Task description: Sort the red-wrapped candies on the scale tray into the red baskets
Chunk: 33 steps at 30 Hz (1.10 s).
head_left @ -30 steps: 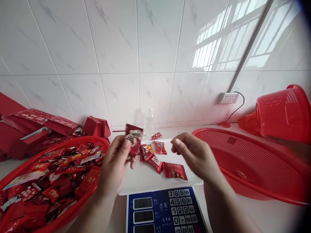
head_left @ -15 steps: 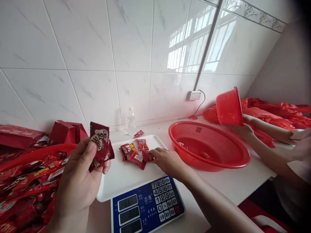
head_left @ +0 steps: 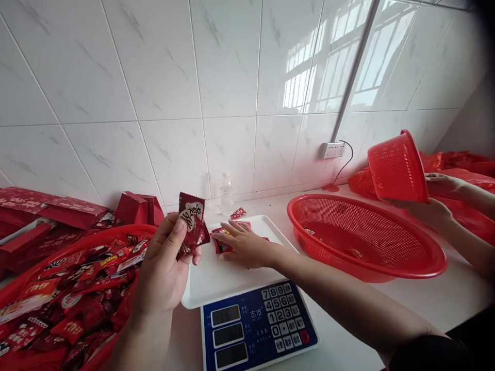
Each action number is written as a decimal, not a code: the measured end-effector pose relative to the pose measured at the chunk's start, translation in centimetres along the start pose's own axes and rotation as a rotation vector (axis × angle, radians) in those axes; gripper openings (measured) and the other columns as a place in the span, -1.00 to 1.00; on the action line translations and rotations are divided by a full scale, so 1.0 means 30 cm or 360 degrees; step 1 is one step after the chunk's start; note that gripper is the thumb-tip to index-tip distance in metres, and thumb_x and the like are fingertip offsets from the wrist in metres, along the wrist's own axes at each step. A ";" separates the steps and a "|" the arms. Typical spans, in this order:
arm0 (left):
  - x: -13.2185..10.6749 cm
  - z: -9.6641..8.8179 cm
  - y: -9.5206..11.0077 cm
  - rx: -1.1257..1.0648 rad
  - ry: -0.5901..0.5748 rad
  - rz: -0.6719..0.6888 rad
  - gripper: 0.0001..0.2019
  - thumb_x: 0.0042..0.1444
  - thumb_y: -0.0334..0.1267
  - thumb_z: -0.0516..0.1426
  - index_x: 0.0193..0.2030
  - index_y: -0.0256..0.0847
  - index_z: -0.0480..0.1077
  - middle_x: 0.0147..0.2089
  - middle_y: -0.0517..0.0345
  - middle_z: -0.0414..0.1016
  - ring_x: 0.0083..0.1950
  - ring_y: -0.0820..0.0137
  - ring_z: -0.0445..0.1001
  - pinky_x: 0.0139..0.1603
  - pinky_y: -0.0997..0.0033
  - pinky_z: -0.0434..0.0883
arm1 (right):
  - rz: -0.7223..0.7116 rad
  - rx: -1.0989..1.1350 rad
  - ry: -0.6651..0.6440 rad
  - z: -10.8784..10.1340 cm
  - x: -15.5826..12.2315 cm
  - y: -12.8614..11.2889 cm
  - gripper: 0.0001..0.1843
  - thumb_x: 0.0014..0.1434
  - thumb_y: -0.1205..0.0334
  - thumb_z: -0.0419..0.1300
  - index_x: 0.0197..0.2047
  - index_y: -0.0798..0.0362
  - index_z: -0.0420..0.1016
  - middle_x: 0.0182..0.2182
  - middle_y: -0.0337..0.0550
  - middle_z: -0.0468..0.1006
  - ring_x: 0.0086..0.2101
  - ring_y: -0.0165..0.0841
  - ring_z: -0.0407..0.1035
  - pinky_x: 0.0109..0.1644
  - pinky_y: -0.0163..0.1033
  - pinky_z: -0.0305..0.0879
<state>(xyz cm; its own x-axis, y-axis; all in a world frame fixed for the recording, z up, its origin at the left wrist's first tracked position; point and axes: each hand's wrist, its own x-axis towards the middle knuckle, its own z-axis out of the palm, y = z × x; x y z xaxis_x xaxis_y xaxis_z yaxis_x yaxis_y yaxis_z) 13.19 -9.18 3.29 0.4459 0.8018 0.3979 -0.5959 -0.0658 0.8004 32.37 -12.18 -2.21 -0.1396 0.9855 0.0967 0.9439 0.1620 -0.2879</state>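
Between the thumb and fingers of my left hand (head_left: pixel 162 265) are small dark red snack packets (head_left: pixel 194 220) with cream lettering, held up over the left side of the scale's white tray (head_left: pixel 211 288). My right hand (head_left: pixel 251 246) lies palm down over the tray, its fingers stretched out and spread. Beneath and beside those fingers are several red snack packets (head_left: pixel 221 248), partly hidden by the hand. The scale's blue panel (head_left: pixel 259 330) with keys and three displays faces me.
A red basket (head_left: pixel 11 288) heaped with packets stands at left, red boxes (head_left: pixel 135 208) behind it. A large red basket (head_left: pixel 363 270) holds a few packets. A clear bottle (head_left: pixel 226 193) stands by the wall. At right, another person's hands hold a tilted red basket (head_left: pixel 396 167).
My right hand has moved from the tray's right side leftward over the packets, and its fingers have spread. My left hand still holds its packets. The view has turned slightly left.
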 end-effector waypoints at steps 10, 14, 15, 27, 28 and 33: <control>0.005 -0.004 0.012 -0.0058 0.0002 -0.0012 -0.79 0.05 -0.11 0.35 -0.40 -0.16 0.47 -0.50 0.29 0.43 -0.53 0.57 0.34 -0.56 0.65 0.39 | -0.0325 0.0188 0.0080 -0.019 -0.066 0.032 -0.90 0.20 0.33 0.24 -0.32 0.03 0.59 -0.02 -0.13 0.58 0.00 -0.31 0.43 0.16 -0.15 0.30; 0.004 -0.005 0.019 -0.0030 -0.0050 0.0021 -0.77 0.04 -0.09 0.35 -0.39 -0.17 0.46 -0.52 0.30 0.40 -0.54 0.57 0.35 -0.57 0.64 0.37 | -0.0040 0.0134 0.0294 -0.031 -0.067 0.099 -0.85 0.31 0.25 0.16 -0.17 0.09 0.55 -0.09 -0.07 0.57 -0.03 -0.25 0.42 0.12 -0.01 0.32; 0.004 -0.005 0.020 -0.0025 -0.0051 0.0029 -0.76 0.03 -0.08 0.35 -0.39 -0.17 0.46 -0.51 0.30 0.40 -0.54 0.57 0.35 -0.57 0.64 0.36 | 0.0048 0.0116 0.0342 -0.030 -0.061 0.119 -0.81 0.33 0.21 0.16 -0.09 0.10 0.53 -0.03 -0.04 0.54 0.00 -0.22 0.41 0.12 0.03 0.33; -0.009 -0.004 0.017 0.0043 -0.0033 0.0021 -0.73 0.01 -0.04 0.35 -0.37 -0.16 0.46 -0.49 0.29 0.37 -0.52 0.56 0.29 -0.57 0.63 0.35 | 0.0073 0.0147 -0.0003 -0.005 0.011 0.098 -0.52 0.37 -0.05 0.07 0.25 -0.04 0.37 0.32 0.05 0.24 0.32 -0.01 0.04 0.32 0.20 0.05; -0.008 -0.002 0.016 0.0050 -0.0036 0.0016 -0.73 0.01 -0.04 0.35 -0.37 -0.16 0.46 -0.49 0.30 0.37 -0.52 0.56 0.29 -0.57 0.63 0.35 | 0.0052 0.0147 -0.0030 -0.006 0.010 0.082 -0.46 0.35 -0.11 0.06 0.29 -0.06 0.35 0.37 0.05 0.16 0.37 0.03 -0.10 0.36 0.24 -0.07; -0.005 0.003 0.009 0.0064 -0.0066 -0.0017 -0.73 0.01 -0.04 0.36 -0.37 -0.16 0.46 -0.49 0.29 0.38 -0.51 0.56 0.30 -0.56 0.64 0.35 | -0.0211 0.0168 -0.0136 0.007 -0.002 0.007 -0.34 0.22 -0.18 0.20 0.34 -0.29 0.25 0.42 -0.24 0.05 0.40 0.01 -0.28 0.40 0.26 -0.33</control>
<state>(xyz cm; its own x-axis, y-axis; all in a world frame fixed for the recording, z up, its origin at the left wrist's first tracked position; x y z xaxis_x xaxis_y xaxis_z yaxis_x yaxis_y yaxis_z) 13.03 -9.38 3.49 0.4800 0.7771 0.4070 -0.5641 -0.0818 0.8216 32.52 -12.18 -2.48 -0.2900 0.9551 0.0605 0.8794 0.2909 -0.3768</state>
